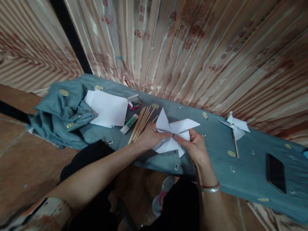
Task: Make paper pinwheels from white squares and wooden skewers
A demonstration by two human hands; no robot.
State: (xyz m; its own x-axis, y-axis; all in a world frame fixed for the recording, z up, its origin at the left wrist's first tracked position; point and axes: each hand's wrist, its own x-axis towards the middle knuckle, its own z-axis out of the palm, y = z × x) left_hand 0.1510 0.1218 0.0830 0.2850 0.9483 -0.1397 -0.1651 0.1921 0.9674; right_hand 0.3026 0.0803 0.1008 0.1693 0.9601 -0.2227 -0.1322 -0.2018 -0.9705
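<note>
You see a blue-grey cloth (246, 175) covering the table. On it lie white paper sheets (108, 109), a glue stick (129, 124), a bundle of wooden sticks (141, 123) and a small open box (133, 102). Further right there is a finished paper pinwheel (236, 127) and a dark phone (275, 172). Behind stands a striped curtain (193, 43).

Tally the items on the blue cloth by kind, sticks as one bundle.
Paper pinwheels: 2, one in both hands, one finished on a stick
Paper sheet stacks: 1
Stick bundles: 1
Glue sticks: 1
Small open boxes: 1
Phones: 1
Total: 7
</note>
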